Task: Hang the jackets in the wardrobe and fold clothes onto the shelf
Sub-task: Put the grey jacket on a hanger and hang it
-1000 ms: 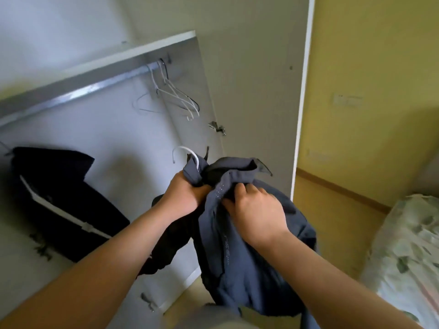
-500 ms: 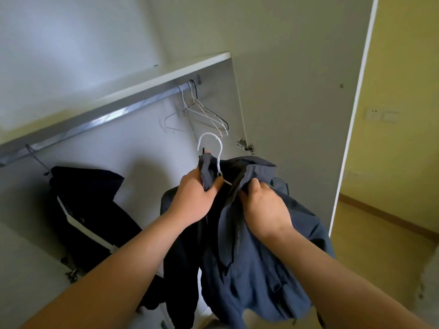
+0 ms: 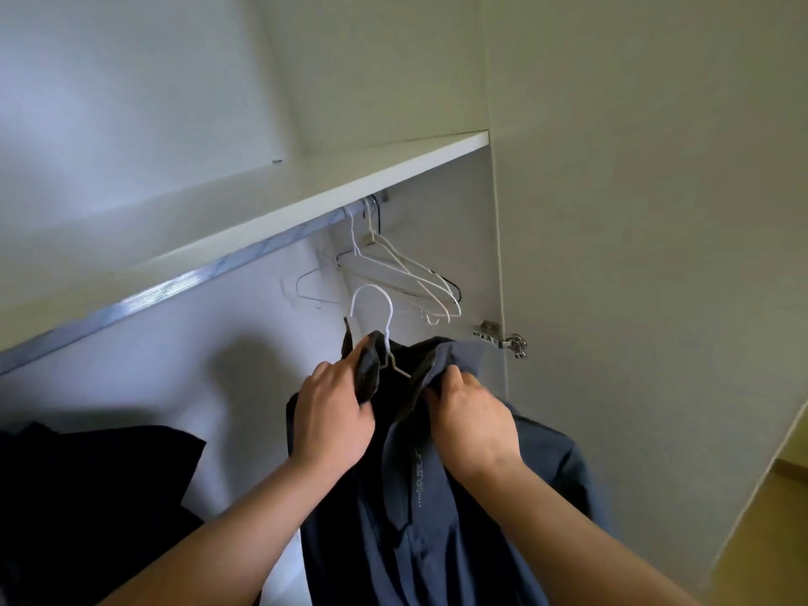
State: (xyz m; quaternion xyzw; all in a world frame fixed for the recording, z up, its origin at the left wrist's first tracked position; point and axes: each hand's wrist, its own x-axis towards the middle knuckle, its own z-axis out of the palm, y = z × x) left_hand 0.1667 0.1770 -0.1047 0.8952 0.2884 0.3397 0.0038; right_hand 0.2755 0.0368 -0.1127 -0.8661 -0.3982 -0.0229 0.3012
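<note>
A grey-blue jacket (image 3: 437, 518) hangs on a white wire hanger (image 3: 371, 308) that I hold up inside the wardrobe. My left hand (image 3: 332, 417) grips the left side of the collar beside the hanger's neck. My right hand (image 3: 472, 413) grips the right side of the collar. The hanger's hook stands free below the metal rail (image 3: 175, 290), touching nothing. Most of the hanger's shoulders are hidden inside the jacket.
Several empty wire hangers (image 3: 406, 273) hang at the rail's right end. A dark jacket (image 3: 87, 496) hangs at the left. A white shelf (image 3: 306, 190) runs above the rail. The open wardrobe door (image 3: 634, 299) with its hinge (image 3: 503, 338) stands on the right.
Both hands have lifted the jacket and hanger upward toward the rail. My view has tilted up, so the floor and bed have left the frame.
</note>
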